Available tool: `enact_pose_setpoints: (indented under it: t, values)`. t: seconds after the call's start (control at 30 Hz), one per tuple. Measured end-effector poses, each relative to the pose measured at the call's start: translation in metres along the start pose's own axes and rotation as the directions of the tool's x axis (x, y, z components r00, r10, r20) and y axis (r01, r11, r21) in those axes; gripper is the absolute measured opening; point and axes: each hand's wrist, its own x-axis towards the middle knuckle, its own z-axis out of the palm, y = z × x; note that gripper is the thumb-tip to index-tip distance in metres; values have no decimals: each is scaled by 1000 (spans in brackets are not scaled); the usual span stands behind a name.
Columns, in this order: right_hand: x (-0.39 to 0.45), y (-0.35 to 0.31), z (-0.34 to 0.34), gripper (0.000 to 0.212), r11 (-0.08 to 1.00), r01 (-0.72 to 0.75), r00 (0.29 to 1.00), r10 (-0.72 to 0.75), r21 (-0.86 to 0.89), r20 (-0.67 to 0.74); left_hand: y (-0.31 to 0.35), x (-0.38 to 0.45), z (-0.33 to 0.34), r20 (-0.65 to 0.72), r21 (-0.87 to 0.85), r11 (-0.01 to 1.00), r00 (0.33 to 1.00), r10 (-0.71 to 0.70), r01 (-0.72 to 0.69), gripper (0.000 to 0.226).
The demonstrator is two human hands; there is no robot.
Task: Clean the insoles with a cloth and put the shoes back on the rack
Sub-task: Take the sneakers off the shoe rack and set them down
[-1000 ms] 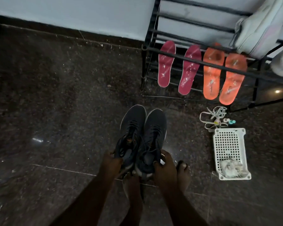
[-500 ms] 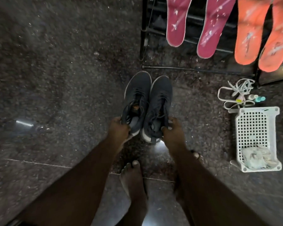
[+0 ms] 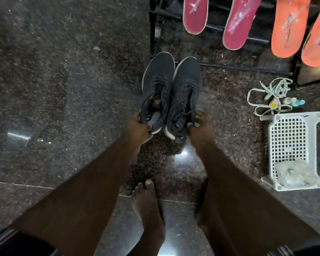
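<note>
My left hand [image 3: 137,126] and right hand [image 3: 201,129] each grasp a dark, white-soled shoe [image 3: 157,89] [image 3: 185,95] by the heel, toes toward twelve o'clock, nearer the rack [image 3: 152,24] than before.

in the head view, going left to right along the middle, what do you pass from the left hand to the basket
left hand → left dark shoe → right dark shoe → right hand → white basket
</note>
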Motion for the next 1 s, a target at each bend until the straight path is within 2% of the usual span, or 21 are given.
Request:
enact_pose_setpoints:
  t: [0.1, 0.17, 0.4, 0.53, 0.63, 0.77, 0.87, 0.93, 1.0]
  values:
    - [4, 2, 0, 59, 998, 21, 999, -19, -61, 30, 3, 1, 4, 0, 36, 999, 1000, 25, -25, 29]
    - [7, 4, 1, 61, 995, 39, 999, -37, -90, 29, 4, 1, 5, -4, 44, 999, 1000, 23, -23, 28]
    - [5, -10, -7, 56, 979, 125, 985, -142, -163, -100, 8, -2, 11, 0, 5, 997, 997, 76, -76, 51]
    - [10, -8, -11, 60, 979, 136, 988, -145, -154, -55, 11, 2, 22, 3, 45, 992, 993, 121, -121, 53]
    - [9, -12, -15, 65, 971, 136, 991, -134, -194, 23, 16, 2, 25, -13, 173, 977, 991, 130, -126, 47]
    - [-5, -28, -25, 63, 924, 173, 985, -157, -340, 75, 20, -7, 24, -65, 521, 845, 982, 178, -119, 37]
    - [-22, -38, -31, 62, 876, 195, 980, -162, -441, 113, 22, -24, 21, -65, 584, 806, 984, 165, -97, 52]
    - [-34, -45, -36, 56, 864, 218, 975, -176, -455, 133, 26, -38, 18, -31, 651, 746, 977, 212, -141, 70]
    - [-48, -54, -42, 55, 858, 221, 974, -171, -464, 147, 34, -59, 18, 3, 715, 676, 967, 254, -179, 74]
